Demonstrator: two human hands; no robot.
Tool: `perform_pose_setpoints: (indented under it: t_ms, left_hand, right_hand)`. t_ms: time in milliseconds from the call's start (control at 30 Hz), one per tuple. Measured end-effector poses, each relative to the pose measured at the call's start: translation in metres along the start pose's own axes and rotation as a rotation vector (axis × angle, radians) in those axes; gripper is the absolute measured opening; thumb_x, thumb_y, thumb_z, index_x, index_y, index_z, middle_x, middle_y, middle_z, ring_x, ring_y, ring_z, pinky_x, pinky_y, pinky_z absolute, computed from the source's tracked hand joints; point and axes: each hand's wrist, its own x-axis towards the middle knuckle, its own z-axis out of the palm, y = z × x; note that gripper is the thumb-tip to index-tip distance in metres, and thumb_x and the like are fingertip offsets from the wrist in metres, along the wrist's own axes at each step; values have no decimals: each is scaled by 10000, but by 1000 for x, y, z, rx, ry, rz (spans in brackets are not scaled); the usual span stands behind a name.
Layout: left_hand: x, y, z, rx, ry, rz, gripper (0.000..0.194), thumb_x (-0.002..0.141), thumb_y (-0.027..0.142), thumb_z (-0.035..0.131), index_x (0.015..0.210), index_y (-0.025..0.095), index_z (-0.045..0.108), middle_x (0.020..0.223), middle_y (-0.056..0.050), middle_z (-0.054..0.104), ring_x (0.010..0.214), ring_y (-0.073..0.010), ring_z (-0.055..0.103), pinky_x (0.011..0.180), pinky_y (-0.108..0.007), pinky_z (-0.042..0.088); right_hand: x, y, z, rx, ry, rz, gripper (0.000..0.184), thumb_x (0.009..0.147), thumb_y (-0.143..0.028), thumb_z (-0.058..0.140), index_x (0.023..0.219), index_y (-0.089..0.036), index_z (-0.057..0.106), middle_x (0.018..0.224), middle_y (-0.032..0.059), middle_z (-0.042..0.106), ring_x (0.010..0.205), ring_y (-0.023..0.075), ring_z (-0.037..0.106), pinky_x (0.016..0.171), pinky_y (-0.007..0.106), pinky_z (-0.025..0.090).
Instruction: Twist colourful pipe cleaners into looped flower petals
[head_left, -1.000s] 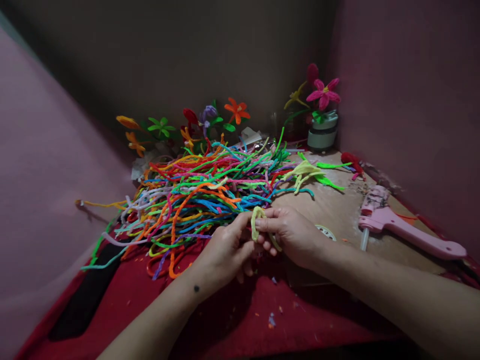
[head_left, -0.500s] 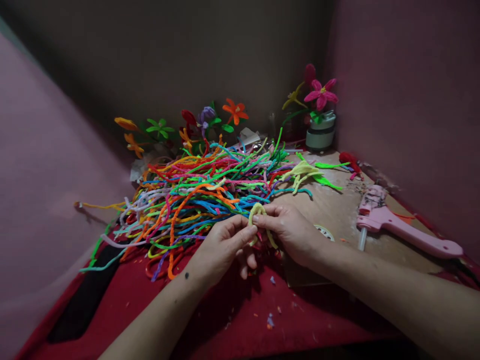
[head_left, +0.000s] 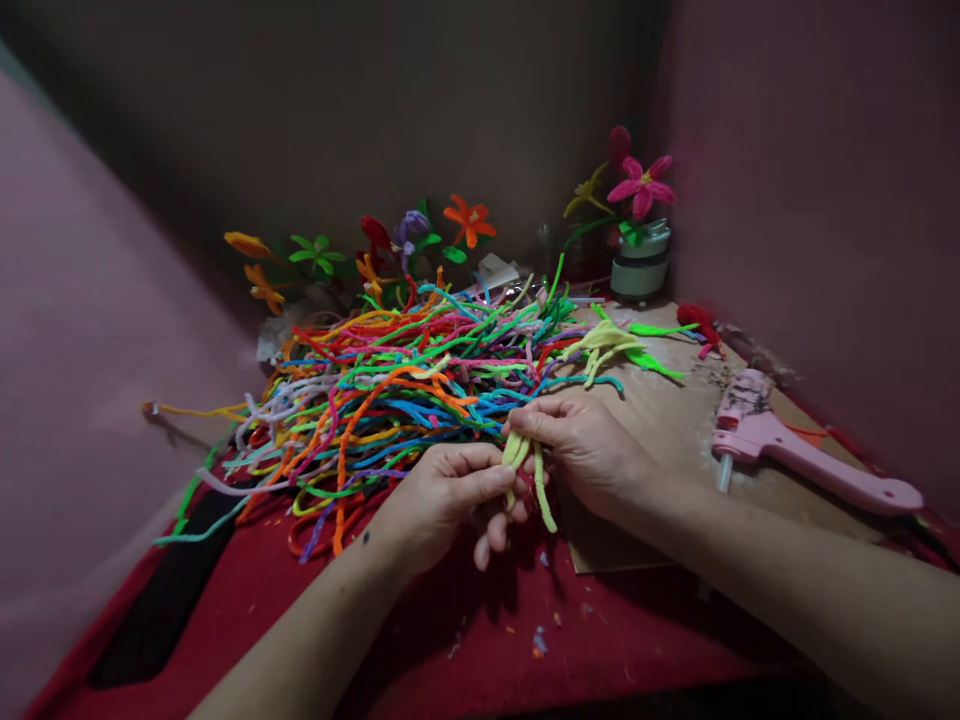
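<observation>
A pale yellow pipe cleaner (head_left: 545,495) is bent into a loop between my two hands, one end hanging free below. My left hand (head_left: 457,495) pinches its lower part between thumb and index finger, the other fingers curled beneath. Higher up, my right hand (head_left: 585,445) grips the top of the loop with thumb and fingertips, hiding part of it. Just behind my hands spreads a big heap of many-coloured pipe cleaners (head_left: 390,400). Right of the heap lies a yellow-green bunch of bent pipe cleaners (head_left: 604,343).
A pink glue gun (head_left: 817,455) rests on the brown board (head_left: 667,420) at right. Pipe-cleaner flowers (head_left: 469,221) stand along the back; a pink flower (head_left: 642,187) rises from a grey-green jar (head_left: 640,265). Scraps dot the red cloth (head_left: 450,650). A black strip (head_left: 161,590) lies at left.
My right hand has shifted its grip to the top of the yellow loop, which is now pulled narrower. The free end hangs lower. My left hand stays nearly in place.
</observation>
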Motion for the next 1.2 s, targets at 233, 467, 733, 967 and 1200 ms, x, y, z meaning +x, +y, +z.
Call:
perform_pose_setpoints:
  t_ms: [233, 467, 733, 967, 1200]
  left_hand:
    - [-2, 7, -1, 76, 180, 138, 151, 797, 291, 566, 773, 151, 517, 542, 3, 613, 362, -88, 514, 329, -166, 403]
    - [-4, 10, -1, 256, 388, 195, 164, 764, 300, 599, 763, 155, 521, 475, 20, 581, 347, -82, 463, 334, -176, 390]
    - [-5, 12, 2, 341, 426, 206, 157, 730, 276, 632, 720, 148, 540, 487, 24, 575, 401, -84, 503, 387, -172, 396]
    - [-4, 9, -2, 250, 379, 202, 157, 756, 276, 601, 740, 144, 517, 522, 9, 595, 389, -97, 515, 375, -197, 421]
    - [-5, 12, 8, 280, 401, 250, 116, 745, 225, 602, 759, 124, 546, 549, -8, 602, 450, -123, 559, 408, -232, 482]
  right_hand:
    - [-2, -7, 1, -166, -7, 21, 177, 699, -312, 640, 708, -142, 592, 557, -10, 574, 432, 75, 476, 411, 202, 342]
    - [-4, -1, 2, -364, -116, 48, 117, 707, -256, 605, 715, -140, 592, 532, -40, 507, 380, 46, 385, 373, 193, 298]
    - [-7, 2, 6, -229, -205, 90, 47, 705, -176, 563, 731, -141, 579, 610, -12, 570, 441, 53, 452, 402, 174, 361]
    - [-9, -9, 8, 12, -77, 53, 117, 695, -219, 605, 726, -153, 514, 613, -1, 611, 502, 95, 568, 473, 211, 447]
    - [-7, -9, 6, -325, 96, -277, 109, 702, -181, 596, 663, -150, 498, 596, -28, 547, 537, 76, 509, 512, 199, 401]
